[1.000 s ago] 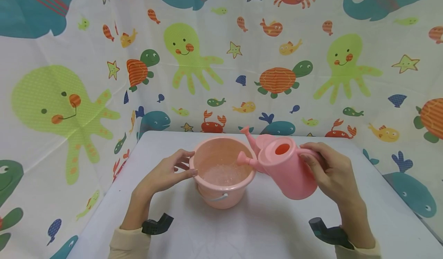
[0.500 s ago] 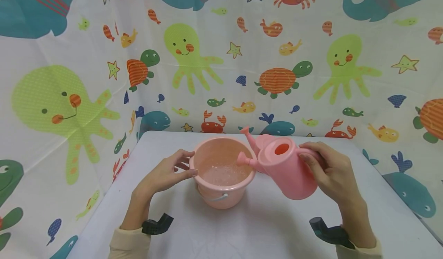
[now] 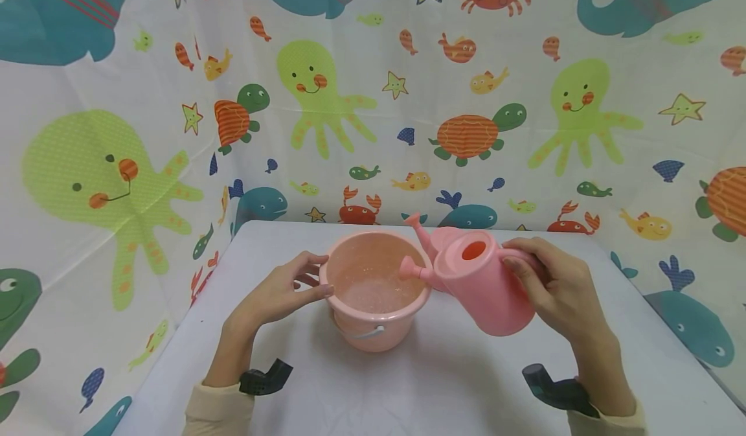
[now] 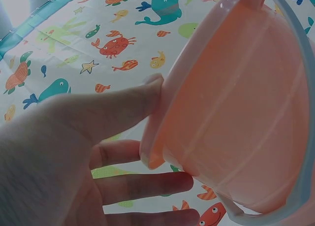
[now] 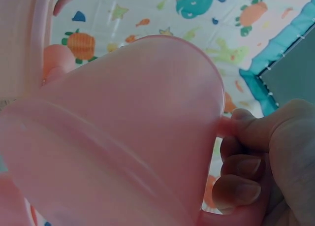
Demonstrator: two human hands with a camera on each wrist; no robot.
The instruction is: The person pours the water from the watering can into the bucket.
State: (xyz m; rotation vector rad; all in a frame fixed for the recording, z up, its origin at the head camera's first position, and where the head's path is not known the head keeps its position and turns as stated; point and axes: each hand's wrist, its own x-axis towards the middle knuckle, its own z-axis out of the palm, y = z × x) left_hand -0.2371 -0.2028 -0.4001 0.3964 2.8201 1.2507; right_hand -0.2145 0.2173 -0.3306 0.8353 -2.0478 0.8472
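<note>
A pink bucket [image 3: 375, 329] stands upright on the white table, with what looks like clear, rippled water [image 3: 373, 293] inside. My left hand [image 3: 285, 290] grips its left rim, thumb on the rim and fingers around the outer side; the left wrist view shows the thumb [image 4: 133, 100] against the rim. My right hand [image 3: 556, 280] holds a pink watering can [image 3: 501, 293] by its back handle, fingers curled round it. The can tips left, its spout head [image 3: 410, 267] over the bucket's right side. Its body hides most of a second pink watering can [image 3: 424, 232] behind.
A sea-animal printed curtain [image 3: 373, 99] hangs behind and left of the white table [image 3: 326, 397]. The bucket's pale bail handle [image 4: 306, 88] hangs down along its side. Dark wrist cameras [image 3: 265, 379] sit on both forearms.
Ripples and bubbles on the water in the bucket have shifted and look calmer. Both hands, the bucket and the tipped can stay nearly still.
</note>
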